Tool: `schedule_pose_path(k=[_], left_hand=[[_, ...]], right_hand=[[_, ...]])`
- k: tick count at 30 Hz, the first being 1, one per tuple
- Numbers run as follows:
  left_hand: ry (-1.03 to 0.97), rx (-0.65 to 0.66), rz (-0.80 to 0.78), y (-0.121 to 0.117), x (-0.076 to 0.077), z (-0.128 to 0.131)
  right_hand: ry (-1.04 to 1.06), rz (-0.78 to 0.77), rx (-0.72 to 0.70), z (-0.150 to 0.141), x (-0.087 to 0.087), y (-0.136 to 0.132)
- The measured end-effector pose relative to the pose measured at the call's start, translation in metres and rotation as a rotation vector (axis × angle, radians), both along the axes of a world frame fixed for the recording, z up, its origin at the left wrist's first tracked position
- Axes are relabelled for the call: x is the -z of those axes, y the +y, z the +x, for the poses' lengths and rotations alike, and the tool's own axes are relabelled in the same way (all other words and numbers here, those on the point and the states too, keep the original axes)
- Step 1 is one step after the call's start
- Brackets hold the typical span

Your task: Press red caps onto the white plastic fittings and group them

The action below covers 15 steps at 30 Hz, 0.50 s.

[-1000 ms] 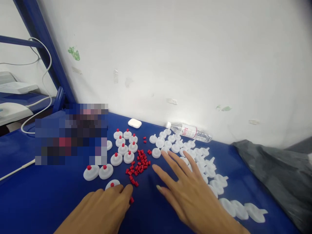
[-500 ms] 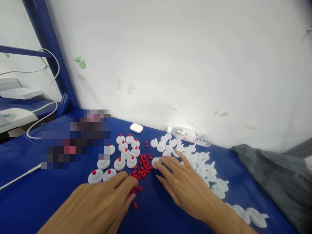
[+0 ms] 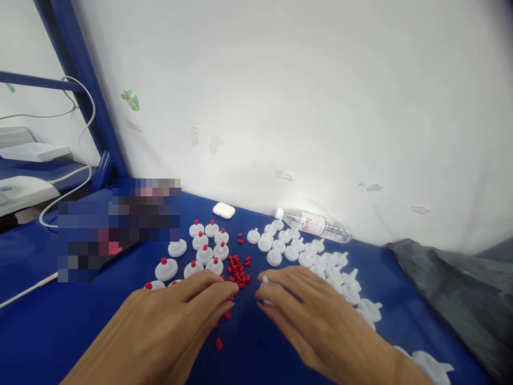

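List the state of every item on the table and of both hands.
Left hand: fingers bent, grip hidden
Right hand: gripping a white piece
Loose red caps: scattered
Left-side white pieces: mostly red-tipped
Right-side white pieces: uncapped
Bottle: on its side, capped
White case: apparently closed
Dark sheet: crumpled

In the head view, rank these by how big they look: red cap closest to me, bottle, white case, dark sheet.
Largest to smallest:
1. Dark sheet
2. Bottle
3. White case
4. Red cap, smallest even though nearest the camera
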<state>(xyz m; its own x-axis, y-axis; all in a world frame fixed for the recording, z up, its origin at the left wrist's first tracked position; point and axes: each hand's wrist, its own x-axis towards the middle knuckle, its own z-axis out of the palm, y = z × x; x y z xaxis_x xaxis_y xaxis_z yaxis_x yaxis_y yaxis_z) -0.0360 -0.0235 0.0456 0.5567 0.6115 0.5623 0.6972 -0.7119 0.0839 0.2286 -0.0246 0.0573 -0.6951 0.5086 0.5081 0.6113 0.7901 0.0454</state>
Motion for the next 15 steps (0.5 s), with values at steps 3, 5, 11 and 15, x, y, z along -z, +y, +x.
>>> schedule_pose_path(k=[3,5,11,15], left_hand=[[0.027,0.035,0.015,-0.003,0.009,0.001],[0.017,0.053,0.034,-0.006,0.015,0.004],[0.031,0.061,0.009,-0.010,0.019,0.009],[0.009,0.037,-0.075,-0.010,0.026,0.004]], right_hand=[[-0.074,-0.023,-0.059,-0.006,-0.002,-0.007],[-0.103,0.005,-0.087,-0.010,-0.002,-0.010],[0.011,0.097,-0.074,-0.012,-0.002,-0.014],[0.197,0.040,-0.075,-0.007,0.004,-0.016]])
